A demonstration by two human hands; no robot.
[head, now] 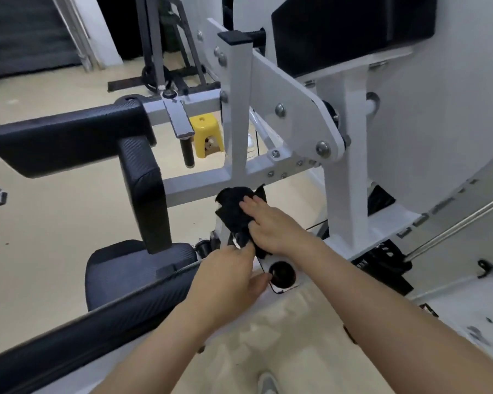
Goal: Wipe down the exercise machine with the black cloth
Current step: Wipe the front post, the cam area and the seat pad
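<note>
The white exercise machine frame (pixel 239 115) fills the middle and right of the head view, with black pads on the left. A crumpled black cloth (pixel 234 207) lies against the lower white frame, below the horizontal bar. My right hand (pixel 271 226) presses on the cloth with its fingers laid flat over it. Just below it, my left hand (pixel 234 275) pinches the cloth's lower end with its fingertips, its thumb beside a round black knob (pixel 282 274).
A black seat pad (pixel 131 271) and backrest pad (pixel 66 140) stand at the left. A yellow stool (pixel 207 135) sits on the beige floor behind the frame. A large white shroud (pixel 444 123) rises at the right. Dark racks stand at the back.
</note>
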